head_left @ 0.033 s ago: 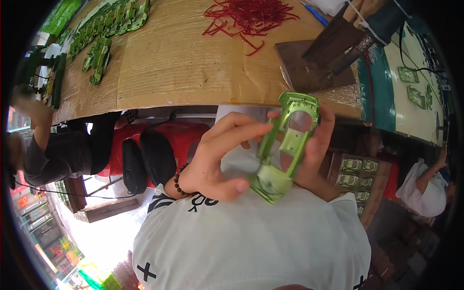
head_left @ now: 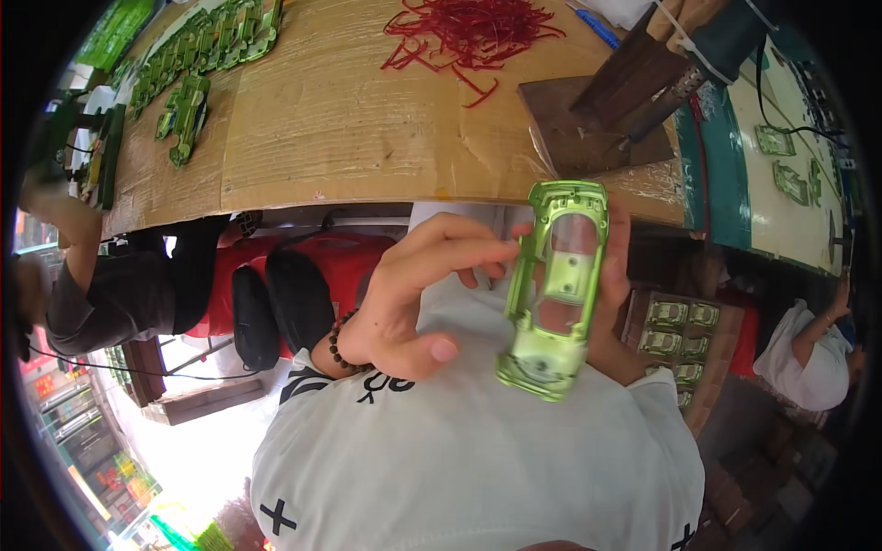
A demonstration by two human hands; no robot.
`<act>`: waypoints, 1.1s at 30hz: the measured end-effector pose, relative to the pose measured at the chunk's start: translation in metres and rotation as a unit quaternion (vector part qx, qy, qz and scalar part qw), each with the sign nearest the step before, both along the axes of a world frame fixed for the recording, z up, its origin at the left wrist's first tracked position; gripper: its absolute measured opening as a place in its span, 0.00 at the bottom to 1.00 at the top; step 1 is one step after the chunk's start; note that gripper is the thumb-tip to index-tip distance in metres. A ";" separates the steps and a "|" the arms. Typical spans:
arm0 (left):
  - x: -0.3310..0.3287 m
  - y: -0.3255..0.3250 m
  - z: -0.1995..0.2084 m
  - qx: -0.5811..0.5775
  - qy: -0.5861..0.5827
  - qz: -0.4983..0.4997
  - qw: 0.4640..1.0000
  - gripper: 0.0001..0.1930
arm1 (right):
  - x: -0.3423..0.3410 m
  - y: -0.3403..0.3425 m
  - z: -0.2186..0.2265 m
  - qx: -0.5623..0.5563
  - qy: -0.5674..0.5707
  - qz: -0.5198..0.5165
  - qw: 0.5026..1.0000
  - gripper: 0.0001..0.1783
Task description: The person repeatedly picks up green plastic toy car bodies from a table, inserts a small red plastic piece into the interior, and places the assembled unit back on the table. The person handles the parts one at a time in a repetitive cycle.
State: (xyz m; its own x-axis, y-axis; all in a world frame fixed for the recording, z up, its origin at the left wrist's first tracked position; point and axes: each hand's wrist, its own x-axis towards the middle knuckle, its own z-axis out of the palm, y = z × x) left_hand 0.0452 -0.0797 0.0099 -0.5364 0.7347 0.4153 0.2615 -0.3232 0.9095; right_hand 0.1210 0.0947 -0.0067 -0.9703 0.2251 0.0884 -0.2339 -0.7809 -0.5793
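A glossy green toy car body shell [head_left: 571,275] with open window holes is held upright lengthwise in front of my chest. My right hand [head_left: 617,275] grips it from behind along its right side, and most of those fingers are hidden by the shell. At its left edge is my left hand [head_left: 395,298], thumb and fingers spread apart. One left fingertip reaches the shell's upper left edge; whether it touches I cannot tell. The left thumb stands clear of the shell. A dark bead bracelet [head_left: 338,344] circles my left wrist.
On the cardboard-covered table [head_left: 340,119] lie red plastic strips [head_left: 473,32]. Several green car shells [head_left: 207,41] stand at the far left. A dark metal plate and tool stand [head_left: 597,129] occupies the right. More shells fill a box [head_left: 666,314] below right. Other people sit on both sides.
The car shell has turned to face me more squarely and shifted slightly right and down. My left thumb now sits farther from it.
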 end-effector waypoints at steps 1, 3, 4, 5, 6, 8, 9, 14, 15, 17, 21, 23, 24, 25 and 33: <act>0.000 0.005 0.005 0.009 -0.041 0.026 0.999 0.28 | 0.003 0.018 0.006 -0.175 -0.061 0.145 0.972 0.31; -0.008 0.016 0.004 -0.025 -0.004 0.104 0.994 0.25 | 0.005 0.036 0.013 -0.375 -0.146 0.218 0.889 0.27; -0.014 0.023 0.003 -0.043 0.016 0.141 0.989 0.23 | 0.005 0.036 0.017 -0.403 -0.170 0.151 0.886 0.24; -0.017 0.032 0.005 -0.035 -0.039 0.137 0.989 0.20 | 0.003 0.042 0.008 -0.448 -0.149 0.162 0.866 0.23; -0.021 0.044 0.006 -0.024 -0.077 0.137 0.987 0.20 | -0.003 0.048 0.001 -0.493 -0.126 0.174 0.843 0.21; -0.028 0.065 0.006 0.001 -0.155 0.145 0.977 0.21 | -0.011 0.053 -0.001 -0.501 -0.084 0.193 0.840 0.21; -0.031 0.073 0.007 0.021 -0.181 0.122 0.976 0.21 | -0.015 0.055 -0.002 -0.506 -0.062 0.201 0.837 0.20; -0.042 0.091 -0.015 0.085 -0.225 0.004 0.971 0.21 | -0.027 0.065 -0.006 -0.493 -0.033 0.211 0.843 0.21; -0.042 0.091 -0.018 0.086 -0.220 -0.015 0.972 0.21 | -0.028 0.067 -0.007 -0.483 -0.030 0.213 0.849 0.21; -0.041 0.089 -0.020 0.081 -0.194 -0.007 0.978 0.22 | -0.029 0.072 -0.010 -0.471 -0.019 0.212 0.856 0.21; -0.040 0.085 -0.026 0.114 -0.135 -0.020 0.984 0.24 | -0.028 0.076 -0.006 -0.463 -0.003 0.252 0.849 0.22; -0.040 0.084 -0.028 0.123 -0.133 -0.031 0.983 0.24 | -0.028 0.077 -0.006 -0.465 0.003 0.267 0.844 0.23; -0.041 0.083 -0.028 0.128 -0.130 -0.037 0.982 0.25 | -0.028 0.078 -0.006 -0.466 0.008 0.275 0.841 0.23; -0.041 0.083 -0.028 0.127 -0.126 -0.034 0.983 0.25 | -0.028 0.078 -0.007 -0.460 0.012 0.270 0.846 0.23; -0.041 0.083 -0.027 0.115 -0.101 -0.039 0.987 0.27 | -0.029 0.078 -0.003 -0.504 0.027 0.317 0.803 0.30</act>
